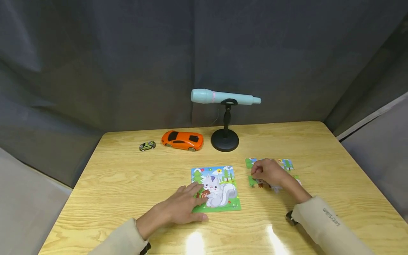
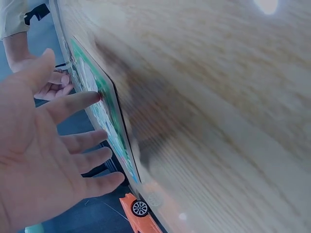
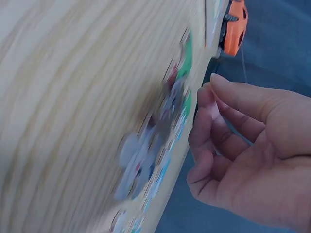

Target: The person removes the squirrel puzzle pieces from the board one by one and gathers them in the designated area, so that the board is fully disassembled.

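Note:
A squirrel jigsaw puzzle lies flat on the table, its picture showing a pale squirrel with a nut. My left hand is spread over its left side, fingers straight; in the left wrist view the fingertips are right at the puzzle board. To the right, my right hand is over loose puzzle pieces laid in two rows. In the right wrist view its fingers curl in and the thumb meets the index fingertip, with no piece showing between them. The pieces below look blurred, and the hand hides some from above.
Behind the puzzle, an orange toy car and a small dark patterned toy car stand on the wooden table. A light blue toy microphone sits on a black stand near the back edge. Dark curtains hang behind.

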Demonstrator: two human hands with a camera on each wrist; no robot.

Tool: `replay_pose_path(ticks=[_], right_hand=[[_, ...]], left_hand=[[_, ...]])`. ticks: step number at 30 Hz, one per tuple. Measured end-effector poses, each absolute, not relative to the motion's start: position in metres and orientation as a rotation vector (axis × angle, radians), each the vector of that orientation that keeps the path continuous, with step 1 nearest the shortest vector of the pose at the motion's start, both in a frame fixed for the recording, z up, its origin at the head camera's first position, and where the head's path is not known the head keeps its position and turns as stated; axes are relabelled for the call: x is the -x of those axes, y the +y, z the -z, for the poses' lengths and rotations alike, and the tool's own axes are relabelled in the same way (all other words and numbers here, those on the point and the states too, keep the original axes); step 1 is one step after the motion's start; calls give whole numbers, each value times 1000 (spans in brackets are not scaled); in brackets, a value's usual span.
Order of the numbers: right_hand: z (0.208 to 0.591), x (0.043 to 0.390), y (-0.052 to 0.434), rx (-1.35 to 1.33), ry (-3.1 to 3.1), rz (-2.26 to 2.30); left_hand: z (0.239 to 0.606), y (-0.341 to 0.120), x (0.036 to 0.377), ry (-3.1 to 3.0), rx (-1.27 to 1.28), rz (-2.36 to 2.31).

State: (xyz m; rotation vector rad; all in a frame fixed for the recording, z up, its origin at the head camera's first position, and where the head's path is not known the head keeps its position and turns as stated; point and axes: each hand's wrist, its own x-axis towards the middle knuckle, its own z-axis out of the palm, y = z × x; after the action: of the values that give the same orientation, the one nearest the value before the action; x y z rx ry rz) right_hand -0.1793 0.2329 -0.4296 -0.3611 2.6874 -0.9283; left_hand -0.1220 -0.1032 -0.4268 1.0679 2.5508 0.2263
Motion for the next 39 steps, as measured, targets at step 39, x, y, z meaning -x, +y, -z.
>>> replay_pose_path(ticks=[39], right_hand=[[433,157,156,550,2511,905]], left_hand=[[436,-86,111,2460,-1190,-165]])
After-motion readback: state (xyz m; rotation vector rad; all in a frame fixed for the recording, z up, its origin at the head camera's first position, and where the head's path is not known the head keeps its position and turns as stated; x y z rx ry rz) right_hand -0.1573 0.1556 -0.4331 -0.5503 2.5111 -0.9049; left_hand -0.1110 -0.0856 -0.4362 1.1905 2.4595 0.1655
